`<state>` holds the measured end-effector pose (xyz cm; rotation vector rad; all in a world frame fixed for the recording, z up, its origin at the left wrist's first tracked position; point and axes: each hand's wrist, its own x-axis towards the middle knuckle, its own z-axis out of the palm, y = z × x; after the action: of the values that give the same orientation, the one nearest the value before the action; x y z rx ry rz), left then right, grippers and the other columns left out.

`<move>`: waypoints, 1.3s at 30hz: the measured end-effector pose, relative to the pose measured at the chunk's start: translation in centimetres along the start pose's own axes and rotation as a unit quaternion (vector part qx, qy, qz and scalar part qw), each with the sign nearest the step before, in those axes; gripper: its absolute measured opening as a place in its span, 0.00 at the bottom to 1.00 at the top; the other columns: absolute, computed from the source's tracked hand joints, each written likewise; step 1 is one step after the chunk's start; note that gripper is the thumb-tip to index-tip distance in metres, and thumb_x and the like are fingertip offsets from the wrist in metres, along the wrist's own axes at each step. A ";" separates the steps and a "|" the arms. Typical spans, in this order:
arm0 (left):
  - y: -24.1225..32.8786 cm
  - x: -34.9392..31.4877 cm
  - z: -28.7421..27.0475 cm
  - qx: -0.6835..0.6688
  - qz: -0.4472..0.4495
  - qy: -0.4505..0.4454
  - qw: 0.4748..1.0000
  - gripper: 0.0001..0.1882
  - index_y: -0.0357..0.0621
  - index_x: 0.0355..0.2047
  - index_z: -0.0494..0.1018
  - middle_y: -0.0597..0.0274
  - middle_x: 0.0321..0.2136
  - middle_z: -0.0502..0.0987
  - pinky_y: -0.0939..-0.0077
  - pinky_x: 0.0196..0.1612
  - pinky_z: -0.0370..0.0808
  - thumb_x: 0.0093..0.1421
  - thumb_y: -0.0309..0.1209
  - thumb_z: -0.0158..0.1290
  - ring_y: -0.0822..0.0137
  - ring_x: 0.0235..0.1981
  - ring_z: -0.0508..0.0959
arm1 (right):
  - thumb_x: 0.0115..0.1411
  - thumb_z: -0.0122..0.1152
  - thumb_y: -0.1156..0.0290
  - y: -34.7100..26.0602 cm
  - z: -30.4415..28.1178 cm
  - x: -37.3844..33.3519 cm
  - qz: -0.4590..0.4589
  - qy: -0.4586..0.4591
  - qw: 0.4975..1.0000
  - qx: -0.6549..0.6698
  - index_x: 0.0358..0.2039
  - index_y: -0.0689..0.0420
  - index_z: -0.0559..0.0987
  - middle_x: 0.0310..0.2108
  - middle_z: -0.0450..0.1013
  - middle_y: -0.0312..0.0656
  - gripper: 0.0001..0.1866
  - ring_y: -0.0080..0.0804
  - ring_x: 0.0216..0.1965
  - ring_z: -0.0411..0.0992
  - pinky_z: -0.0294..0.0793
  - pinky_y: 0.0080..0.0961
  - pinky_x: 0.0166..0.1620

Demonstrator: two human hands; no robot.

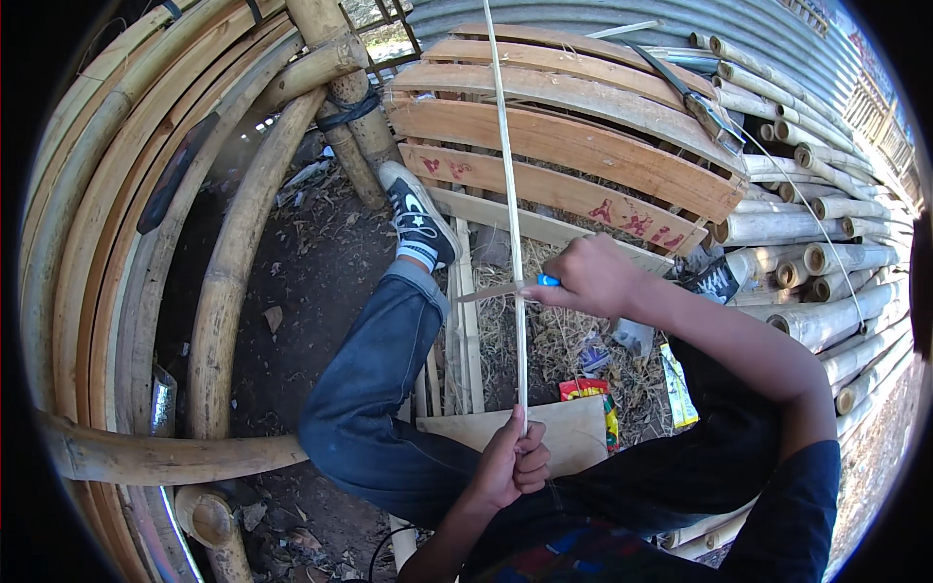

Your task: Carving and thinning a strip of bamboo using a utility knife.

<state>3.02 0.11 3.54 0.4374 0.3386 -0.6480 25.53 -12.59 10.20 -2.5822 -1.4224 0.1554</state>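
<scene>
A long, thin pale strip that looks like split bamboo (511, 185) runs from my lap up past the wooden slats. My left hand (512, 461) is closed round its lower end, near my thigh. Farther up, my right hand (595, 276) grips the blue handle of a knife (486, 292). The knife's blade points left and lies across the strip, at about the height of my left shoe. My right thumb is close to the strip; whether it presses on it I cannot tell.
A slatted wooden pallet (564, 126) stands ahead, with a handsaw (714, 121) on its right end. Bamboo poles (841, 229) are stacked at right. Curved bamboo (238, 262) and planks stand at left. A wooden board (573, 428) and colourful wrappers (593, 391) lie between my legs.
</scene>
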 end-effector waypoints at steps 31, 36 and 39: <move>2.6 1.2 0.6 0.067 0.057 0.050 0.995 0.26 0.54 0.17 0.51 0.76 0.09 0.44 0.84 0.09 0.40 0.66 0.56 0.28 0.81 0.07 0.42 | 0.61 0.43 0.44 -1.3 1.7 -1.5 -0.090 -0.047 0.992 0.081 0.14 0.60 0.76 0.10 0.66 0.51 0.33 0.50 0.17 0.70 0.70 0.43 0.25; 1.9 -0.1 -0.7 -0.041 -0.013 -0.091 0.995 0.27 0.56 0.16 0.49 0.78 0.08 0.43 0.84 0.09 0.38 0.64 0.59 0.28 0.82 0.07 0.40 | 0.59 0.44 0.39 1.2 0.6 0.1 -0.065 0.039 0.997 0.027 0.13 0.57 0.75 0.10 0.66 0.48 0.34 0.48 0.16 0.70 0.70 0.41 0.22; 2.0 -0.2 -0.7 -0.033 0.017 -0.073 0.997 0.26 0.56 0.17 0.49 0.79 0.08 0.41 0.85 0.08 0.38 0.66 0.57 0.26 0.83 0.06 0.40 | 0.59 0.43 0.38 0.6 0.3 0.2 -0.021 0.053 0.998 -0.004 0.13 0.57 0.76 0.10 0.67 0.48 0.34 0.48 0.16 0.70 0.70 0.40 0.22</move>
<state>4.02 1.93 3.60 0.3291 0.2128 -0.6294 26.11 -12.73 9.73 -2.5239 -1.4398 0.0080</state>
